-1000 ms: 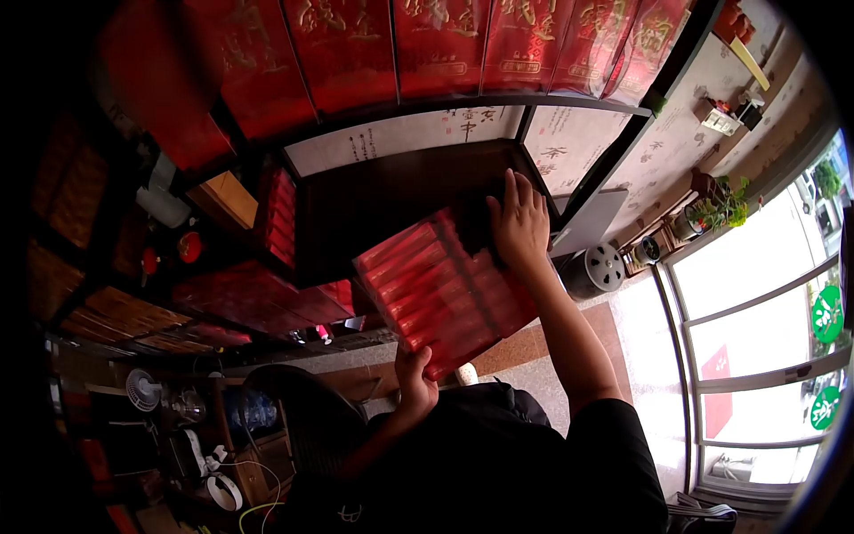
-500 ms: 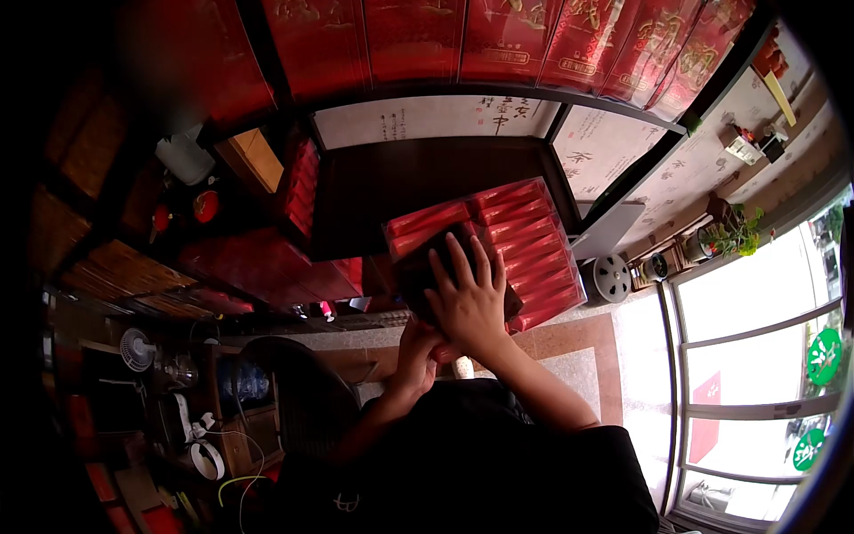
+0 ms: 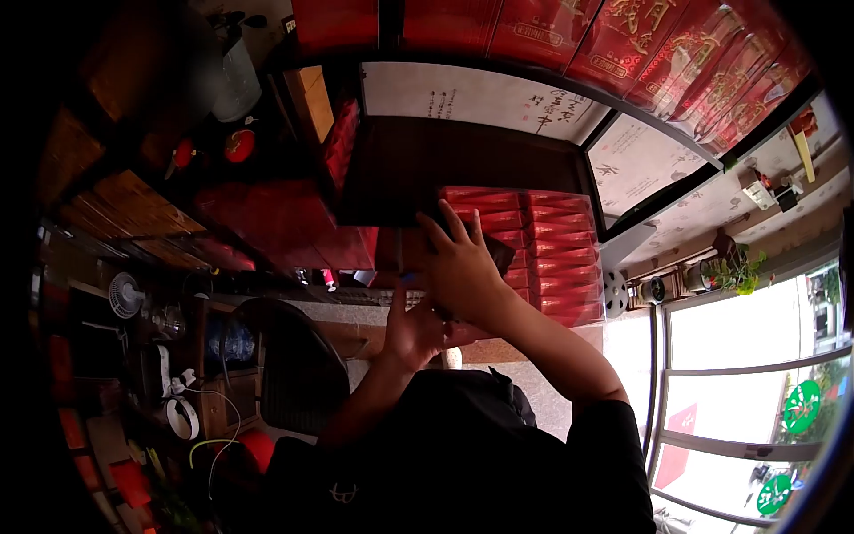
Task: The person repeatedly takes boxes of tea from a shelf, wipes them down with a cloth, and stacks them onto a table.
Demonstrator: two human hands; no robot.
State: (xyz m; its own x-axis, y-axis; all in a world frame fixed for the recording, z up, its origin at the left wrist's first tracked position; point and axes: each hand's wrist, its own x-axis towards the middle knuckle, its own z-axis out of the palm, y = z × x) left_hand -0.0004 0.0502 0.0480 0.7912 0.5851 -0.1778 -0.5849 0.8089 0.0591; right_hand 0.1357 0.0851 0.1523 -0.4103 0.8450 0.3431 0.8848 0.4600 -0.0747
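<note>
My right hand [image 3: 467,274] lies with spread fingers over a dark, box-like thing [image 3: 501,255], which it largely covers. Under its near side is my left hand [image 3: 412,331], thumb raised and the other fingers partly hidden, seemingly supporting the dark box from below. Just beyond and to the right, a clear-wrapped pack of red packets [image 3: 560,254] sits in rows at the edge of the dark counter [image 3: 463,165]. Shadow hides the details of the dark box.
Red gift boxes [image 3: 534,36] line the shelf above. More red boxes [image 3: 276,218] stand at left. A black chair [image 3: 302,374], a small fan [image 3: 126,295] and a cluttered desk are at lower left; glass doors [image 3: 738,338] at right.
The view has turned, so the surroundings shift. My hands and the dark box have moved left relative to the red packets, uncovering more of them. My left thumb now points up, away from the fingers.
</note>
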